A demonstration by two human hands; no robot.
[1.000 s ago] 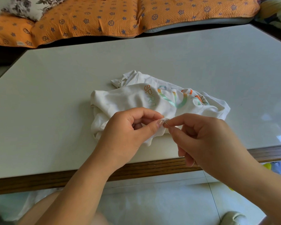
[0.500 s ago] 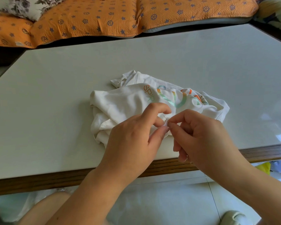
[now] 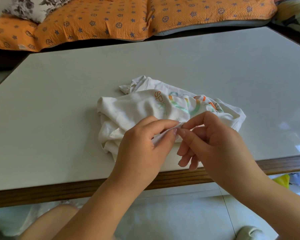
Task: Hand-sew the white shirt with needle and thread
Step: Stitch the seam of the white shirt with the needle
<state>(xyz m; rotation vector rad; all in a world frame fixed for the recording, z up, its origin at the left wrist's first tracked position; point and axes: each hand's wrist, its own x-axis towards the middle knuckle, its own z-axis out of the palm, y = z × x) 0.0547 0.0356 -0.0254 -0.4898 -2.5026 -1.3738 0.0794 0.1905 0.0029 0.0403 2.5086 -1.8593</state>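
Observation:
A crumpled white shirt (image 3: 132, 110) with orange and green printed lettering lies on the pale table (image 3: 59, 118) near its front edge. My left hand (image 3: 144, 146) pinches a small fold of the shirt's edge between thumb and forefinger. My right hand (image 3: 213, 144) pinches a thin metal needle (image 3: 178, 120) right at that fold; its tip pokes up out of the cloth. The two hands touch at the fingertips. No thread is visible.
The table has a brown wooden front edge (image 3: 42, 193). Behind it lies an orange patterned cushion (image 3: 111, 19) with a floral pillow (image 3: 29, 7) at the far left. A pale floor and my bare knee (image 3: 55, 222) show below.
My left hand has rolled so its thumb and forefinger hold the fold from the left side. The needle tip now sticks up out of the cloth. The right hand's lower fingers have spread downward.

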